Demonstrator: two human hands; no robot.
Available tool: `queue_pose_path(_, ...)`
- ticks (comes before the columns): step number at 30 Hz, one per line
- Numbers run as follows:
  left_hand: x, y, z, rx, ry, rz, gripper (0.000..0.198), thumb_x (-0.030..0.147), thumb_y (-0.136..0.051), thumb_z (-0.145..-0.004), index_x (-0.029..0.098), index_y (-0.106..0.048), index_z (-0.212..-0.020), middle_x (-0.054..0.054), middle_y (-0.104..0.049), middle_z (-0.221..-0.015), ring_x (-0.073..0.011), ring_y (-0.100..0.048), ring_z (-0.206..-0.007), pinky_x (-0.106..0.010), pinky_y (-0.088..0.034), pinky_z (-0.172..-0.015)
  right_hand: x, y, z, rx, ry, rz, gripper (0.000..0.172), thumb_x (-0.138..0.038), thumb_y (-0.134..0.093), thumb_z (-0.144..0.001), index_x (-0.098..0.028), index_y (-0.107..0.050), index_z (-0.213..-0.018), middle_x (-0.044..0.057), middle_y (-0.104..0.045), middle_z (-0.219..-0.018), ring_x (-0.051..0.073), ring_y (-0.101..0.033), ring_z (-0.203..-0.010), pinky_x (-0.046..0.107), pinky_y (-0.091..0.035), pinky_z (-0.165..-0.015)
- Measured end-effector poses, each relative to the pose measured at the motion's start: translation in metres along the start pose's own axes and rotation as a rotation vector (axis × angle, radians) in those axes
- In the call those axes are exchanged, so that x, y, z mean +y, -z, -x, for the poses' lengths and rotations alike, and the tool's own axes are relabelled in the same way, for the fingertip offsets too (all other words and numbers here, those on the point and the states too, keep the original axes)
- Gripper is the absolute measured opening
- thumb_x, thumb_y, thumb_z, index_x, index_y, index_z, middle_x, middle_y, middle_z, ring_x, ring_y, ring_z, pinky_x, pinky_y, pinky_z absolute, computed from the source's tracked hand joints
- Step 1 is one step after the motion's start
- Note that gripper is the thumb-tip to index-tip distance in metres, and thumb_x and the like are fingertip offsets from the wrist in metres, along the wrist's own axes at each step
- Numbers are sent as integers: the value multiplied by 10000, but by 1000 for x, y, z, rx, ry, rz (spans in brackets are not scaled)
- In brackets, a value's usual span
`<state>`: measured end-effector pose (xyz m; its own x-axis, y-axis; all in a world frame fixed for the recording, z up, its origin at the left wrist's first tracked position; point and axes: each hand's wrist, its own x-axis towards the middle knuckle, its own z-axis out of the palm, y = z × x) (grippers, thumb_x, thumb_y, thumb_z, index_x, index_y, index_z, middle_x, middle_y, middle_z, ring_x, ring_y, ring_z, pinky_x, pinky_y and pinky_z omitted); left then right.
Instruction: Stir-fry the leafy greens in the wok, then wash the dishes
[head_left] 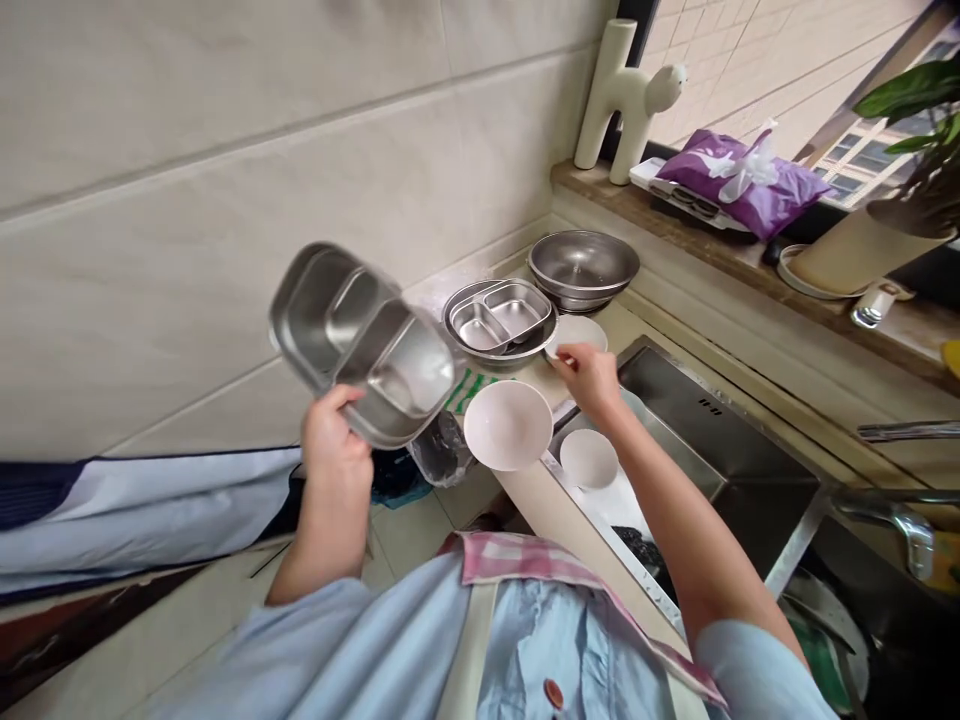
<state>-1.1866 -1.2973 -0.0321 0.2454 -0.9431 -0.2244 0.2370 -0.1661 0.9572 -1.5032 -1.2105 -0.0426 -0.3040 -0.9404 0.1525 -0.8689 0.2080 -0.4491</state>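
Left hand [334, 440]: raised above the floor tiles, fingers curled under the lower edge of a divided stainless steel tray [360, 345], thumb on top. Tray tilted up, compartments facing the right hand, well clear of the counter [525, 375].

Right hand [589, 380]: thumb and fingers pinching the rim of a shallow white dish [577, 335], which sits at the counter's edge just beside a round steel basin [459, 325].

Inside that basin, a second divided steel tray [499, 315], its compartments up. Just past it, an inverted stack of steel bowls [583, 265].

Nearer the left hand, a larger white bowl [506, 425] stands tilted on the counter's edge, interior showing, above a green-and-white cloth [469, 390] and beside a clear plastic bag [439, 450].

Below the right forearm, a small white bowl [589, 458] rests in the stainless sink [750, 440], on something white; a dark item [637, 550] lies nearby.

Beyond the right hand: a curved tap [892, 520], then a ledge [592, 180] carrying a white ceramic dog figurine [619, 100], a purple packet [739, 175] and a potted plant [874, 250].

Person wears a light blue shirt [570, 650] and pink checked apron [525, 560].
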Motion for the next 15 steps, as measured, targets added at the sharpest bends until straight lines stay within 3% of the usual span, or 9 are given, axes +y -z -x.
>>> queue_pose_path(3,13,40,-8,188,269,-37,107,211,-645,-553,245,-544,-552,111,-643,-501,-131,-564,-453,-328,-599,-537,-28,-25,-67,-158,39,280,307,-118,-471,-896,-156,-723,-1067,155,-690,-1170,232,-664,-929,308,-469,-802)
queue_pose_path(6,20,64,-9,196,421,-87,75,233,-661,-546,266,-597,-565,130,-684,-550,-162,-583,-448,-372,-600,-504,-33,-48,-109,-342,26,458,349,-29,-466,-873,-110,-734,-1082,216,-672,-1199,262,-668,-973,324,-470,-816)
queue_pose_path(10,20,80,-15,164,504,-128,58,267,-673,-561,308,-644,-590,158,-697,-583,-198,-622,-454,-398,-584,-470,-25,-64,-128,-448,10,493,261,14,-541,-806,-79,-767,-896,238,-716,-1013,285,-676,-936,342,-477,-815)
queue_pose_path(15,-1,86,-39,137,468,-83,103,203,-700,-542,253,-631,-599,109,-704,-581,-171,-620,-436,-329,-567,-446,-16,-55,-123,-426,50,437,209,-96,-559,-876,-135,-764,-876,139,-734,-988,197,-641,-851,274,-443,-759)
